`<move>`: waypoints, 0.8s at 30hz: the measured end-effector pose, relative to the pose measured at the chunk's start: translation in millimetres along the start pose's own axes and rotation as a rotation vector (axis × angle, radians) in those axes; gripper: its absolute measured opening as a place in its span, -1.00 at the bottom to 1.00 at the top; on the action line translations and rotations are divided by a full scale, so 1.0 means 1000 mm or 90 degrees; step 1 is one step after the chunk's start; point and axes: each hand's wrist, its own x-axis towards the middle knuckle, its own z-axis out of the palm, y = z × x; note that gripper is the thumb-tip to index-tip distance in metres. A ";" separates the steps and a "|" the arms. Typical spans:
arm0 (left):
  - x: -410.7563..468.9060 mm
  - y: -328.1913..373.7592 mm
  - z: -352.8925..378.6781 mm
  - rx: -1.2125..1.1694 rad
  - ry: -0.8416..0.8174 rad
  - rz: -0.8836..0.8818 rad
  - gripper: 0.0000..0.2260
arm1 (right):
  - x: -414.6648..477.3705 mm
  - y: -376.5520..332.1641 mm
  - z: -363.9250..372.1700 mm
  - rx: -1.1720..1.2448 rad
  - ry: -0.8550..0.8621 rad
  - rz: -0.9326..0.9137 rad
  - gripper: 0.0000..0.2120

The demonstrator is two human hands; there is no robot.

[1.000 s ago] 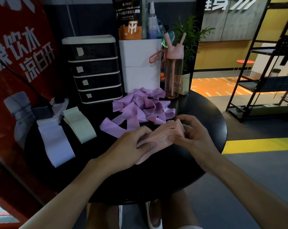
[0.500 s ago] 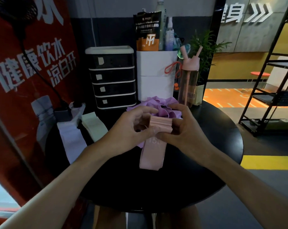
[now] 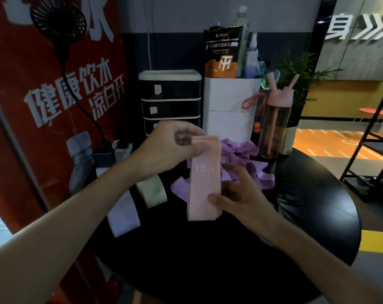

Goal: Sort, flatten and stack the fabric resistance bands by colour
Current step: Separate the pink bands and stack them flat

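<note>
- Hands both hold one pink band [image 3: 205, 185], which hangs upright above the middle of the round black table [image 3: 318, 207], clear of its top.
- The left hand [image 3: 170, 148] pinches the band's upper end between thumb and curled fingers; that end looks folded over.
- The right hand [image 3: 241, 194] pinches the band lower down at its right edge, thumb on the front face and fingers behind it.
- White print reading "15" with small letters beside it shows on the front of the pink band, just below the left hand.
- A loose tangle of purple bands [image 3: 245, 163] lies toward the table's far edge, behind the pink band and the right hand.
- A green band [image 3: 151, 189] lies flat near the table's left edge, and a pale lilac band [image 3: 122, 213] lies flat just beside it, closer to that edge.
- Along the far edge stand a black drawer unit [image 3: 169, 99], a white box [image 3: 228, 110] holding a pouch and bottles, and a pink bottle [image 3: 276, 123] with a straw.
- A potted plant [image 3: 300, 84] stands behind the pink bottle.
- A red banner [image 3: 43, 95] with white characters stands left of the table.
</note>
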 end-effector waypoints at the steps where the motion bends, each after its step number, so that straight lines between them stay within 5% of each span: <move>1: 0.008 -0.001 -0.008 0.002 0.026 -0.009 -0.80 | 0.006 0.003 0.002 0.008 -0.005 0.007 -0.44; 9: 0.076 -0.042 -0.060 0.132 0.126 -0.072 -0.83 | 0.101 0.006 0.029 -0.043 0.038 -0.028 -0.61; 24: 0.131 -0.162 -0.093 0.198 0.035 -0.358 -0.92 | 0.205 0.059 0.058 -0.236 -0.104 0.126 -0.63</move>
